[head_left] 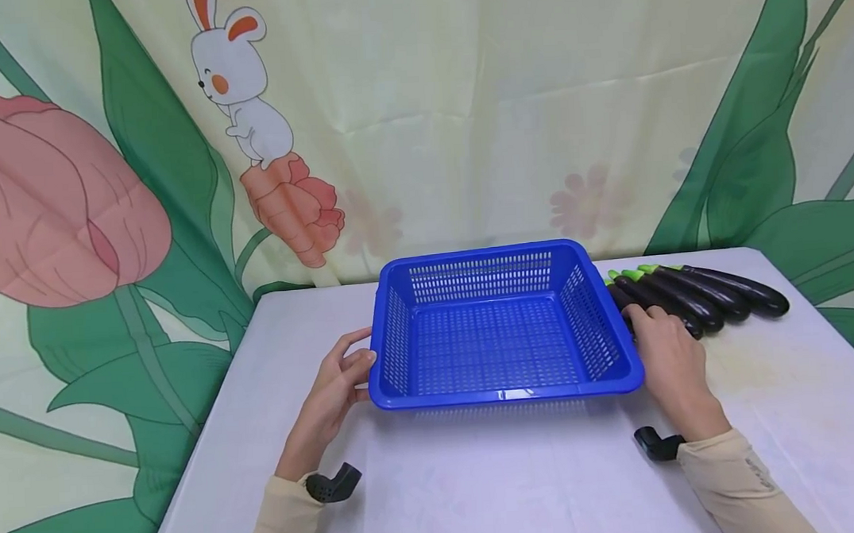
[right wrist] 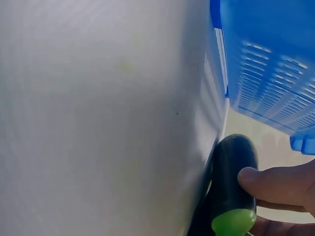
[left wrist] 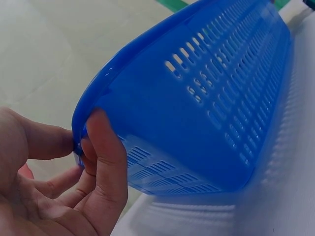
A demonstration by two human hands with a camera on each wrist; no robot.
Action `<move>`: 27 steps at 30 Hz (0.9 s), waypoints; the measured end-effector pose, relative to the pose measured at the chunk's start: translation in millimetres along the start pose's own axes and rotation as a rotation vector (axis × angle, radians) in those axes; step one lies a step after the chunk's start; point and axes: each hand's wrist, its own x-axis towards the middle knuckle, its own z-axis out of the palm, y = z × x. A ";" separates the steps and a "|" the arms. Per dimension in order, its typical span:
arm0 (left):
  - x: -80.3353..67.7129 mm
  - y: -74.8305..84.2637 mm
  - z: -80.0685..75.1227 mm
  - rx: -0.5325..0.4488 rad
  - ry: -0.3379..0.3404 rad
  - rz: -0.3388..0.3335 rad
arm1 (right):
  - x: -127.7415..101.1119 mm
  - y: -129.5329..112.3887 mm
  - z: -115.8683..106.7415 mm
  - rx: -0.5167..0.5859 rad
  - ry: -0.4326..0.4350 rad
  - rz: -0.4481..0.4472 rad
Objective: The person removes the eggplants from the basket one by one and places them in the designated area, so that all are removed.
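A blue plastic basket (head_left: 504, 394) with slotted walls stands tilted toward the viewer, its inside bare. At its left end my left hand (head_left: 335, 390) pinches the rim. In the left wrist view the thumb and fingers (left wrist: 108, 162) lie on both sides of that rim. My right hand (head_left: 667, 359) is beside the basket's right end and grips an eggplant (right wrist: 234, 169); its thumb (right wrist: 266, 182) presses on the dark skin near the green cap. Part of this eggplant is hidden by the hand and basket in the head view.
Several more eggplants (head_left: 700, 290) lie side by side at the back right of the white table (head_left: 494, 486), green caps toward the back. Behind the table hangs a cloth (head_left: 450, 138) printed with a rabbit and flowers.
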 end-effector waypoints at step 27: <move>2.5 -0.4 -1.4 0.039 0.001 0.017 | -1.1 9.5 -2.1 0.084 -0.017 -0.042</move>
